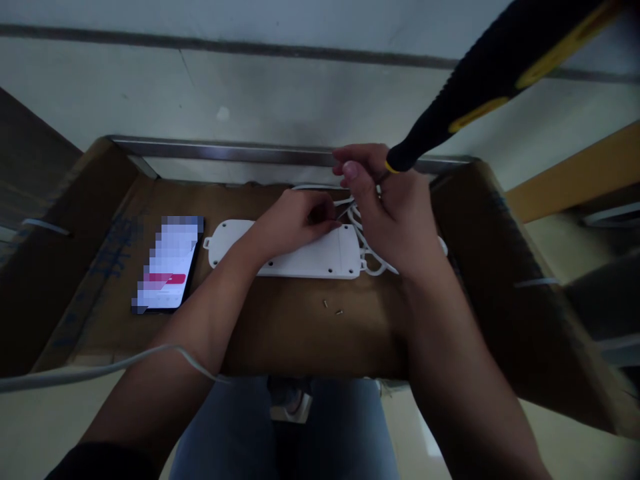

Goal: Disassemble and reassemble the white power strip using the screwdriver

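Observation:
A white power strip (pixel 300 261) lies with its screw-holed back facing up on the cardboard. My right hand (pixel 400 213) is closed around the shaft of a black and yellow screwdriver (pixel 450 110), whose handle rises toward the upper right, close to the camera. Its thin shaft slants down to the strip's far right corner. At that corner my left hand (pixel 300 217) has its fingers pinched together near the tip. Whatever they may hold is hidden. Two small screws, one (pixel 325 304) upright-looking and another (pixel 339 312) lying flat, are on the cardboard in front of the strip.
A phone (pixel 170 263) with a lit screen lies to the left. White cable (pixel 377 263) is bunched at the strip's right end. Cardboard walls (pixel 505 280) rise on both sides, and a metal rail (pixel 225 151) runs behind. Another cable (pixel 100 370) crosses my left forearm.

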### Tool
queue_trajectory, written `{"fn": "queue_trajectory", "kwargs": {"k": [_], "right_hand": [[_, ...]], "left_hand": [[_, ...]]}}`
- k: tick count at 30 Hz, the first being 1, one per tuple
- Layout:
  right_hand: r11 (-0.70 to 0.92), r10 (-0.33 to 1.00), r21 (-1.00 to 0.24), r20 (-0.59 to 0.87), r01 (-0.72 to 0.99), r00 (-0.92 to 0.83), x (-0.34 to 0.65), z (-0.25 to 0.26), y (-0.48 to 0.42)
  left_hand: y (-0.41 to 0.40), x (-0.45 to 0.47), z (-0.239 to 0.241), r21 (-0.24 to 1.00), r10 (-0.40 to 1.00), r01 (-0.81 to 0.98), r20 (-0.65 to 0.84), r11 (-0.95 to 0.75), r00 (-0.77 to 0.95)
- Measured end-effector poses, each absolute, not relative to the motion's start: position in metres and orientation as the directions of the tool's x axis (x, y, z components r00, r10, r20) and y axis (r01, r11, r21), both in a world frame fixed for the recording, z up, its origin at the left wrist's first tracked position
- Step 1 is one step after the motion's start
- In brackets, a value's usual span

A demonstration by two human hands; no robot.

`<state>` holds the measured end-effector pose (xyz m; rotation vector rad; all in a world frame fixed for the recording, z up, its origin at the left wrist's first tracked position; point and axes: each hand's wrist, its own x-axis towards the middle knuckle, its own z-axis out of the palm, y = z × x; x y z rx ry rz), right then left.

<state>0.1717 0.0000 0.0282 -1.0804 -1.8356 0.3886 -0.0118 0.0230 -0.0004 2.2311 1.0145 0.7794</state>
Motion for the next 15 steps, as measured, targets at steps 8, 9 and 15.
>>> {"fn": "queue_trajectory", "kwargs": {"k": [8,9,15], "right_hand": [[0.543,0.831,-0.689,0.522,0.480,-0.191,0.1725,0.0236,0.0050],[0.536,0.835,-0.702,0.522,0.469,-0.173,0.1720,0.0238,0.0043],[0.507,0.846,-0.726,0.522,0.465,-0.110,0.1691,0.0247,0.0007]], "left_hand": [[0.0256,-0.0135,-0.0012,0.715,0.792,0.446,0.248,-0.538,0.558],[0.0262,-0.0140,-0.0011,0.709,0.790,0.449,0.252,-0.544,0.559],[0.0280,-0.0151,0.0002,0.702,0.799,0.467,0.248,-0.538,0.548]]}}
